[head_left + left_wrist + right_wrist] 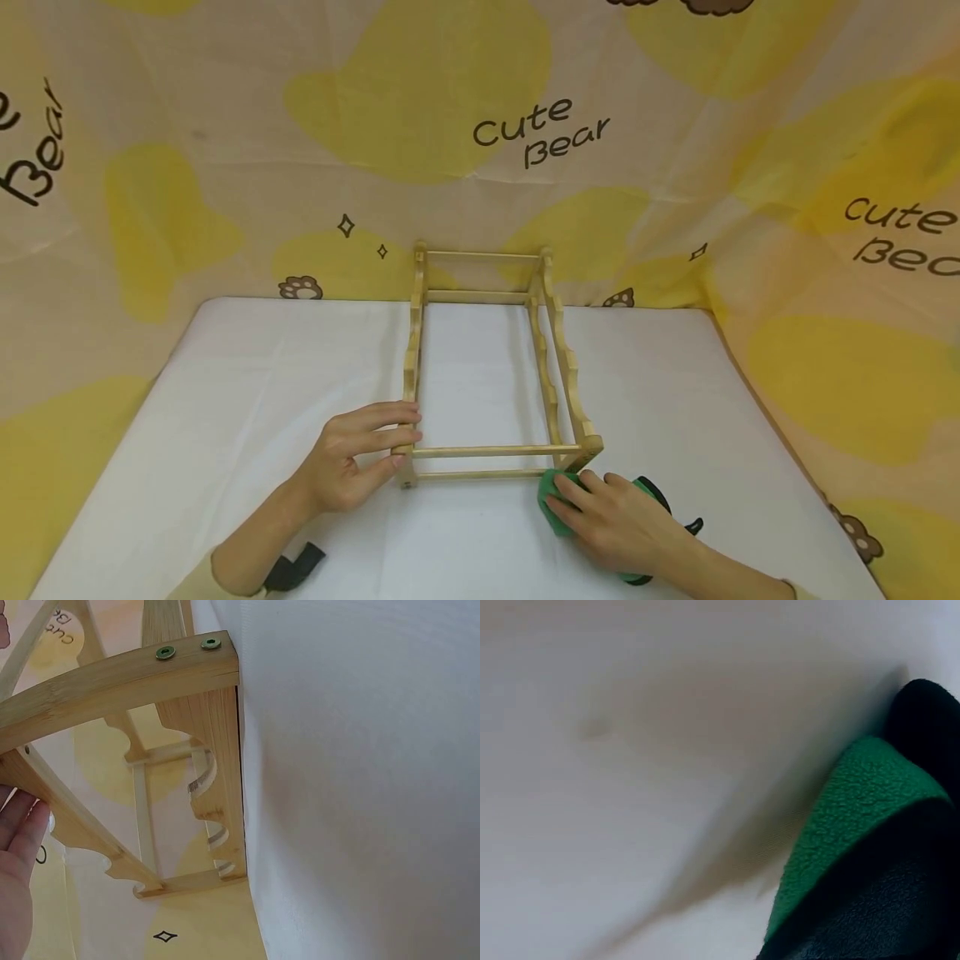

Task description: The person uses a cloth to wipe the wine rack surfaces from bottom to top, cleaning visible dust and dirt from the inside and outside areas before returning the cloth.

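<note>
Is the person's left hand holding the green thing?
No, the right hand holds the green thing, while the left hand touches the rack.

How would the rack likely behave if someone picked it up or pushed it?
The rack is probably stiff, since it is wood with screws at a corner. It seems light for its size, being an open frame of slim bars. Its straight, square-cornered ends suggest it won't roll.

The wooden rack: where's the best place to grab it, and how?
Probably by the two upper long bars, one hand coming from the left, the other from the right. The rack lies lengthwise on the table, and gaps under those bars should let fingers curl beneath.
</note>
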Demonstrator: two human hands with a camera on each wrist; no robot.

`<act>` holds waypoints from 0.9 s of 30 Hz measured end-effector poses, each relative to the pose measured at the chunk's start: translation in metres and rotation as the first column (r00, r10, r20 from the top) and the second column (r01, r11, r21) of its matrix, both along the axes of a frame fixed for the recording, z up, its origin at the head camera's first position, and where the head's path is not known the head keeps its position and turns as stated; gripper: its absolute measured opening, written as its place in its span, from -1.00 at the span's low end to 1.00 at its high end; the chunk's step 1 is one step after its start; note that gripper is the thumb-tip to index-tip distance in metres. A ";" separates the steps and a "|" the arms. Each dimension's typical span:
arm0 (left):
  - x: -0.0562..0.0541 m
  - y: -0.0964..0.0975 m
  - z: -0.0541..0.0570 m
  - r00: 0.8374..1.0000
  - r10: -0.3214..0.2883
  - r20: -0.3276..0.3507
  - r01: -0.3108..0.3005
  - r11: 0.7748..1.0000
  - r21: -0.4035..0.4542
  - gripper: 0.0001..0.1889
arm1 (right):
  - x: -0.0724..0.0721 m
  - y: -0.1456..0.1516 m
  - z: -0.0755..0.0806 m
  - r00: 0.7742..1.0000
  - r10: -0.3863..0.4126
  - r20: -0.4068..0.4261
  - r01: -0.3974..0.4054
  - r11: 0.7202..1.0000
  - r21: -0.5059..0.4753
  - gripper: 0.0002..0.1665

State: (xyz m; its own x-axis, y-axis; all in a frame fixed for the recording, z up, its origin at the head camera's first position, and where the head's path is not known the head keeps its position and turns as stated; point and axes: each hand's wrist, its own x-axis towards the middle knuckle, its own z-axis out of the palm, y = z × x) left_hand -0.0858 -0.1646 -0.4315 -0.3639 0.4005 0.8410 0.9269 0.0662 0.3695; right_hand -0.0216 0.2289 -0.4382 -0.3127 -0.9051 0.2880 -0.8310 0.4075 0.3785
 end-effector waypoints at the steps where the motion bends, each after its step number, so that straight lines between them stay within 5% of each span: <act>1: 0.000 0.000 0.000 1.000 0.001 0.000 -0.001 1.000 0.001 -0.77 | 0.000 0.003 0.000 1.000 0.005 0.000 -0.005 1.000 0.001 -0.35; 15: 0.001 0.000 0.000 1.000 0.005 0.003 -0.004 1.000 -0.003 -0.77 | -0.007 0.026 0.024 0.994 0.082 -0.065 -0.088 0.992 -0.091 -0.53; 27: 0.000 0.001 -0.001 1.000 0.000 -0.003 0.000 1.000 0.000 -0.76 | -0.011 0.019 0.061 0.971 0.154 -0.185 -0.201 0.940 -0.275 -0.66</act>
